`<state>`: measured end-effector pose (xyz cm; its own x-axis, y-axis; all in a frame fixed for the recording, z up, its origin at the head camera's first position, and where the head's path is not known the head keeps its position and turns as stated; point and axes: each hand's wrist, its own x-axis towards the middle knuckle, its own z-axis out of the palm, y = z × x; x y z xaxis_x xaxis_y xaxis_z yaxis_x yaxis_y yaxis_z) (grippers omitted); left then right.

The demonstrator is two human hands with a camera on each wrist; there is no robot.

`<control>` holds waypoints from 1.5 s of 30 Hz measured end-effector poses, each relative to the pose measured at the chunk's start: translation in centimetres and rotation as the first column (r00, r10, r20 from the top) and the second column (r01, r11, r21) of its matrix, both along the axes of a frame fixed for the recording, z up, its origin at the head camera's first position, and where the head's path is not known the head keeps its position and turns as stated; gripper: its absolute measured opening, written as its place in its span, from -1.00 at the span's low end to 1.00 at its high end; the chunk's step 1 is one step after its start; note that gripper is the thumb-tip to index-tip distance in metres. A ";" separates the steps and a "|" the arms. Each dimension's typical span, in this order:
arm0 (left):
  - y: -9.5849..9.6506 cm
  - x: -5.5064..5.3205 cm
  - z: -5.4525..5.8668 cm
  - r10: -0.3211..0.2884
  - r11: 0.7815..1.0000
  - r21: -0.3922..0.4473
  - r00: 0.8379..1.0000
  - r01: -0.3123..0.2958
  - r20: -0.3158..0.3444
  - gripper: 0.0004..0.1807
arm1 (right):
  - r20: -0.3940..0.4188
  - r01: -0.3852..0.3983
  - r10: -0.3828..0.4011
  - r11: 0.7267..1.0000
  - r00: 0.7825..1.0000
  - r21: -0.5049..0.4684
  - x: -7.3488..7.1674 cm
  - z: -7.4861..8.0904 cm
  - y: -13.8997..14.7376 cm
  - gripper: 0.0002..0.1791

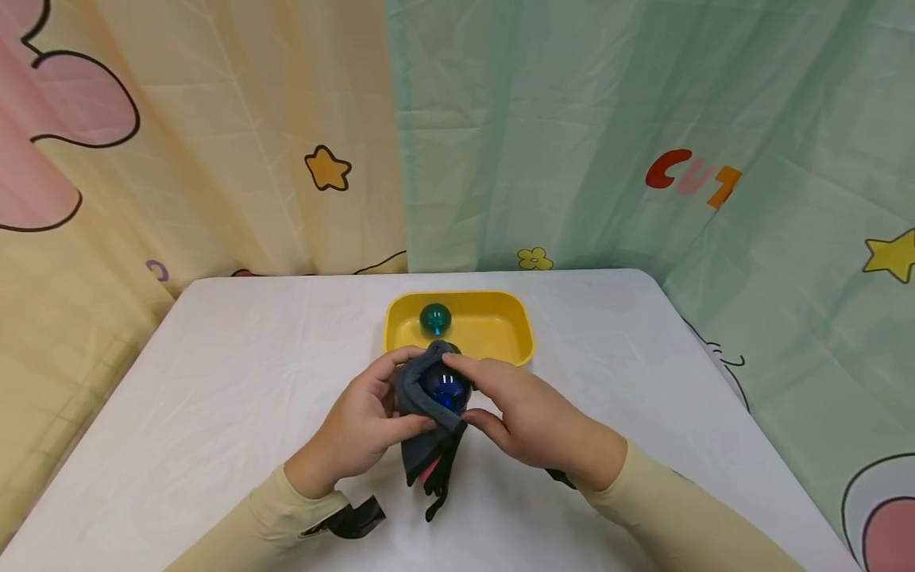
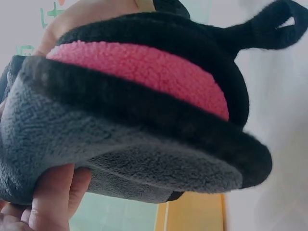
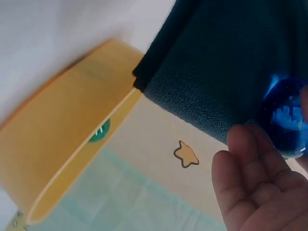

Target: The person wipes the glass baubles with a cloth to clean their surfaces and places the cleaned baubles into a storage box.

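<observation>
A clear blue ball point(image 1: 452, 391) lies partly wrapped in a grey cloth point(image 1: 420, 454) in front of the tray. My left hand point(image 1: 360, 425) grips the cloth from the left, thumb on the near side and fingers behind. From the right, my right hand point(image 1: 532, 413) holds the ball between thumb and fingers, its fingertips also against the cloth. The left wrist view shows the folded cloth point(image 2: 159, 163) with black edging, a pink layer point(image 2: 144, 67) and a black hanging loop point(image 2: 274, 29). The ball point(image 3: 286, 115) shines beside the fingers in the right wrist view.
A yellow tray point(image 1: 493, 330) stands just beyond the hands, with a green clear ball point(image 1: 435, 319) in its left part. White cloth covers the table point(image 1: 272, 349). Printed curtains point(image 1: 500, 143) hang behind it and on both sides. Black straps point(image 1: 353, 520) show near the wrists.
</observation>
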<state>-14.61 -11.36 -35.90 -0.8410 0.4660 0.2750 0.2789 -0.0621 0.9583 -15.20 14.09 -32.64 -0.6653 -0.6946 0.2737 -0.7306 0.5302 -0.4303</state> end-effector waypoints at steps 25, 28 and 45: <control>-0.2 -0.3 0.0 -0.018 0.999 0.030 0.999 0.017 0.044 -0.21 | -0.149 0.055 -0.039 0.993 0.988 0.103 0.0 -0.6 -0.5 -0.20; -0.1 -0.3 0.1 -0.024 1.000 0.015 0.999 0.023 0.042 -0.21 | -0.095 0.068 -0.061 0.995 0.994 0.070 0.1 -0.7 -0.5 -0.25; -0.4 -0.3 -0.2 -0.001 0.999 0.038 0.998 -0.001 0.055 -0.21 | -0.020 0.022 -0.021 0.998 1.000 0.062 -0.1 -0.5 -0.6 -0.08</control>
